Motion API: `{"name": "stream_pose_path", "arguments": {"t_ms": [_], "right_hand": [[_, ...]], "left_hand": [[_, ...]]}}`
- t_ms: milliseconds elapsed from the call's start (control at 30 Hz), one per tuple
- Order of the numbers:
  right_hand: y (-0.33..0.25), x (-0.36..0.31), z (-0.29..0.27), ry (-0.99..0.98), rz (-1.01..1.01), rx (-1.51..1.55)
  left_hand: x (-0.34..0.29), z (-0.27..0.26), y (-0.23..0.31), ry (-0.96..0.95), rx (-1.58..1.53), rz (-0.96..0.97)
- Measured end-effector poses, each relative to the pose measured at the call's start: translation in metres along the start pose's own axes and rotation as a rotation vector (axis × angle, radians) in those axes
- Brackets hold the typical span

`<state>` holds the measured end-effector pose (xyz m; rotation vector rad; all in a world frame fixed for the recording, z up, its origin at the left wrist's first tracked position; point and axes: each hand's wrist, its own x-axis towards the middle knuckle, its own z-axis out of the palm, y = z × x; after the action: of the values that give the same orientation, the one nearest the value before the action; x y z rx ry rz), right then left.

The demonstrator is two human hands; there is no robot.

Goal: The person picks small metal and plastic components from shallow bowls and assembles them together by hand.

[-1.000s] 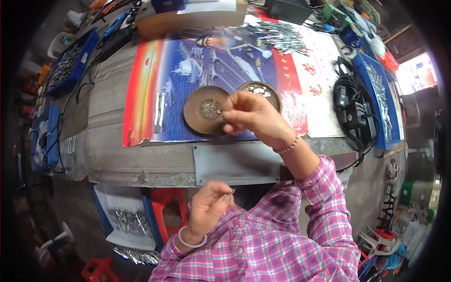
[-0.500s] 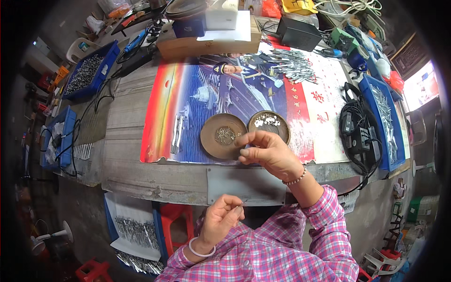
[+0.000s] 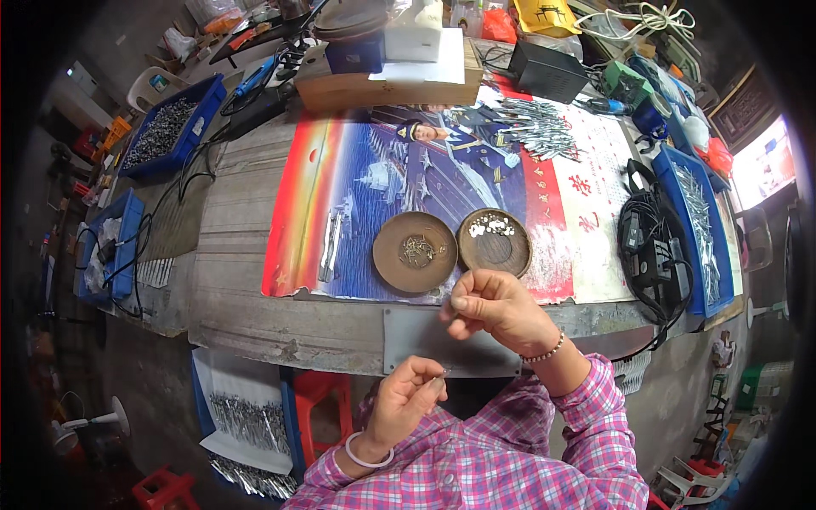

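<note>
My left hand is pinched near the table's front edge, with the tip of a tiny metal piece showing past the thumb and forefinger. Up and to its right, my right hand is curled with thumb and forefinger together; whatever may be between them is too small to make out. Just beyond the hands sit two round brown dishes. In the left dish lies a small heap of thin brass-coloured pins. The right dish holds small white pieces along its far side.
A printed poster covers much of the table. Thin metal tools are piled at the far right. Blue bins of metal parts stand on both sides, and a black cable bundle lies at right. A red stool is below the table.
My right hand has drawn back from over the dishes toward me, nearer my left hand. The left hand keeps its pinch, and the view has shifted slightly.
</note>
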<state>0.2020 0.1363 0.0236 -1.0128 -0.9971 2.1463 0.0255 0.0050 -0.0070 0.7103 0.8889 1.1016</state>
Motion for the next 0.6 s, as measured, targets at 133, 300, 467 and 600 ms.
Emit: {"name": "stream_pose_path", "arguments": {"t_ms": [133,300,467,600], "right_hand": [[0.006,-0.011,0.005,-0.062,0.004,0.060],[0.015,-0.028,0.009,-0.058,-0.073,-0.038],[0.022,-0.046,0.009,-0.114,-0.093,-0.086],[0.029,-0.050,0.009,-0.186,-0.147,-0.035]], "left_hand": [[-0.002,-0.003,0.001,-0.024,0.022,0.030],[-0.003,-0.001,0.003,-0.032,0.075,0.088],[-0.002,-0.002,0.011,-0.080,0.193,0.111],[0.001,0.002,0.016,-0.139,0.290,0.090]]}}
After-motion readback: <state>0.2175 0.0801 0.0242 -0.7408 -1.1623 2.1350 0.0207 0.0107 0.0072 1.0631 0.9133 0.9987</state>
